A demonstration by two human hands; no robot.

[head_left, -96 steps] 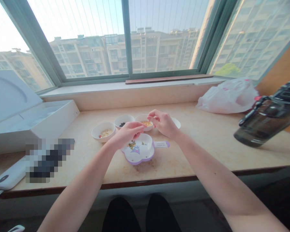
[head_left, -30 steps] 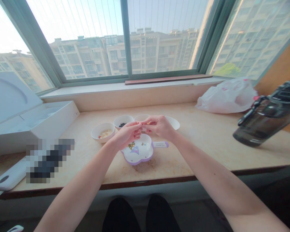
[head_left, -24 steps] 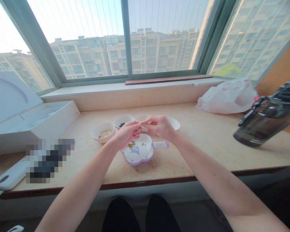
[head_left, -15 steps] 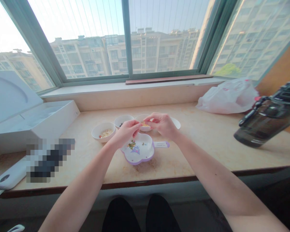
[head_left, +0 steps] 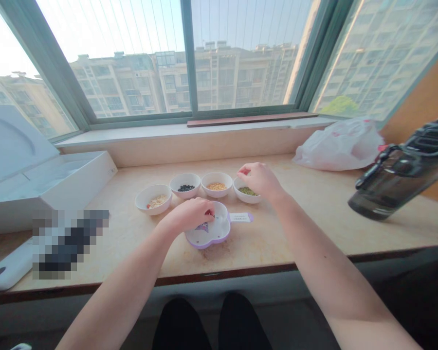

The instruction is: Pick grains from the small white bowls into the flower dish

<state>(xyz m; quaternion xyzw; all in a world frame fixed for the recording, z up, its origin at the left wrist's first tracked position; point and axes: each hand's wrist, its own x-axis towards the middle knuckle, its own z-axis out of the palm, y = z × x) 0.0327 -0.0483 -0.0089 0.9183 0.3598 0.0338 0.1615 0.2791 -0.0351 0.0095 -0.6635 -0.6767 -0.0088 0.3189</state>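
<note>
My left hand (head_left: pixel 194 214) reaches over a white and purple scalloped dish (head_left: pixel 208 239); its fingers are pinched together at the dish's surface, and what they hold, if anything, is hidden. This hand covers part of the dish and of the cartoon print inside. Above the rim of a white bowl of green beans (head_left: pixel 248 191), my right hand (head_left: pixel 262 180) has its fingertips closed together, their contents too small to make out. Beside it stand a bowl of yellow kernels (head_left: pixel 216 186), a bowl of black beans (head_left: pixel 186 188) and a bowl of pale flakes (head_left: pixel 156 201).
An opened white box (head_left: pixel 76 177) and a white device (head_left: pixel 7 270) lie on the left, near a blurred dark patch. At right are a crumpled plastic bag (head_left: pixel 337 146) and a dark bottle (head_left: pixel 390 180). A window runs behind the counter.
My hands have moved apart from above the yellow kernels. The left came down into the dish; the right shifted right and up to the green bean bowl, uncovering the kernels.
</note>
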